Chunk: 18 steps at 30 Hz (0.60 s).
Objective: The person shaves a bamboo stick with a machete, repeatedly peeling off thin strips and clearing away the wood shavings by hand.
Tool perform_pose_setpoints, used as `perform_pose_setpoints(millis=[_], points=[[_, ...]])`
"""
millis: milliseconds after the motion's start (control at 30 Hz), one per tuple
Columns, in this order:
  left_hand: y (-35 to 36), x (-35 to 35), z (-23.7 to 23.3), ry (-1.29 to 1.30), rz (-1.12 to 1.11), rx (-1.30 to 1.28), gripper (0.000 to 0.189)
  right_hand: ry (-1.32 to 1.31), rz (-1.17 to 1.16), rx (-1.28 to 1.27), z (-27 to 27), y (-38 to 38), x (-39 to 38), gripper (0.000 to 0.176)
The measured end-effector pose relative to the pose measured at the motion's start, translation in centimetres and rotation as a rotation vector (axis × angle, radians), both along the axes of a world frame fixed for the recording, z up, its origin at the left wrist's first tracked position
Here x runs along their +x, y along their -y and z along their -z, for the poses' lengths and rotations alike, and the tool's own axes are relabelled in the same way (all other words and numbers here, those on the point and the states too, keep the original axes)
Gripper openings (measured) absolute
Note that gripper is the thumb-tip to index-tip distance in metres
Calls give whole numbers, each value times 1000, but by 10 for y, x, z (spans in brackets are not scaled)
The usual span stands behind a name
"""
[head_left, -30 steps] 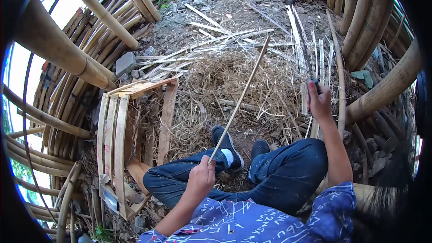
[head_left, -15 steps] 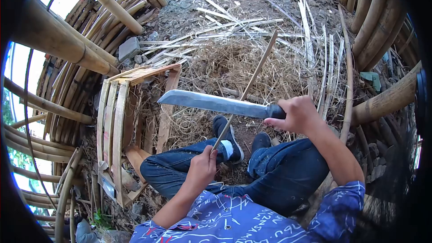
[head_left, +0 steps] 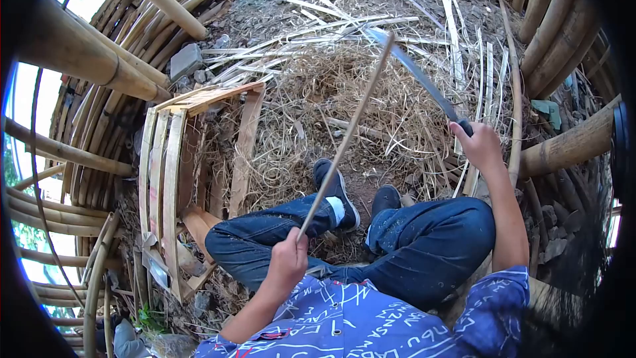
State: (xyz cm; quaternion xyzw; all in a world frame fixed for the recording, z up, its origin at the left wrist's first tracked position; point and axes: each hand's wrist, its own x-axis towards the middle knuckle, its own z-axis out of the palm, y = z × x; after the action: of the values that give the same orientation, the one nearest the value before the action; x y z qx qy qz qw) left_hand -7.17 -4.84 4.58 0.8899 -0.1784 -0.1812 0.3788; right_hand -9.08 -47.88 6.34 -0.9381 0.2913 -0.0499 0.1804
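My left hand (head_left: 286, 264) grips the near end of a long thin bamboo strip (head_left: 348, 130) that slants up and away over my legs. My right hand (head_left: 478, 146) holds a machete (head_left: 416, 74) by its dark handle. Its long grey blade points up and left, and its tip meets the far end of the strip. I sit with both jeans-clad legs stretched forward, dark shoes (head_left: 334, 190) on the dirt.
A wooden slat crate (head_left: 173, 171) lies on its side to my left. A heap of dry bamboo shavings (head_left: 331, 99) and loose split strips (head_left: 311, 33) covers the ground ahead. Thick bamboo poles (head_left: 86, 59) frame the left, with more poles at the right (head_left: 570, 146).
My right hand swung the machete from lying crosswise over my knees out to the right, blade now angled up to the strip's far end. The strip stayed in my left hand.
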Motion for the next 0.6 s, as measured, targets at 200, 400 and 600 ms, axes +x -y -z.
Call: perform_pose_setpoints(millis=[200, 400, 600], points=[[23, 33, -25, -67, 59, -62, 26, 41, -21, -44, -26, -26, 3, 64], [16, 45, -10, -396, 108, -327, 30, 206, 98, 268, 2, 5, -6, 64], [21, 45, -13, -521, -2, -384, 34, 416, 269, 667, 10, 18, -11, 60]])
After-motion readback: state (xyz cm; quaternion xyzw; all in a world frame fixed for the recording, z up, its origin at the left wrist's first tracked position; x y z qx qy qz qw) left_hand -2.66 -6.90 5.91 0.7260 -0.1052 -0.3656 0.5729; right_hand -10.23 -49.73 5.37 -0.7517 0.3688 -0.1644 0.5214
